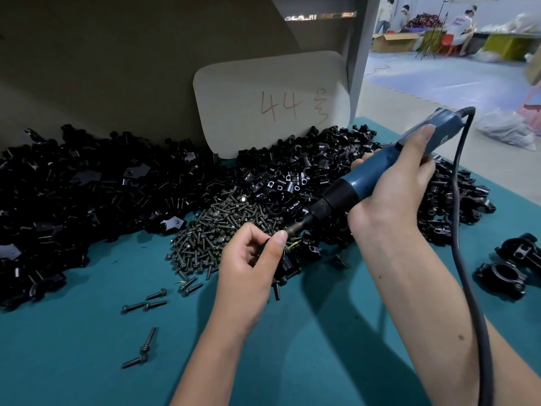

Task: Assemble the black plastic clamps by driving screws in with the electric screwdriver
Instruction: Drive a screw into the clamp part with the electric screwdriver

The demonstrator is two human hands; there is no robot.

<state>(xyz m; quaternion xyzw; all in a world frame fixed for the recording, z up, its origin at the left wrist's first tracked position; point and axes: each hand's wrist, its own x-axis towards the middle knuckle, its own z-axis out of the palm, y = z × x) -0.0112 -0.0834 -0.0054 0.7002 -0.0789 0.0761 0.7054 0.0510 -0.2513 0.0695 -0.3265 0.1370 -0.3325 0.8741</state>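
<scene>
Where fingers (265, 253) close, clamp (288, 266) half-hidden

Near edge of the teal table (87, 361) is mostly bare apart from loose screws (145, 304), but clamp heaps (73, 194) and the screw pile (210, 230) block the back.

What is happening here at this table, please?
A person is assembling black plastic clamps. The left hand pinches one clamp above the teal table, and the right hand holds a blue electric screwdriver with its tip at that clamp. A heap of screws lies just behind, with piles of loose clamp parts around it. Two finished-looking clamps sit to the right.
</scene>
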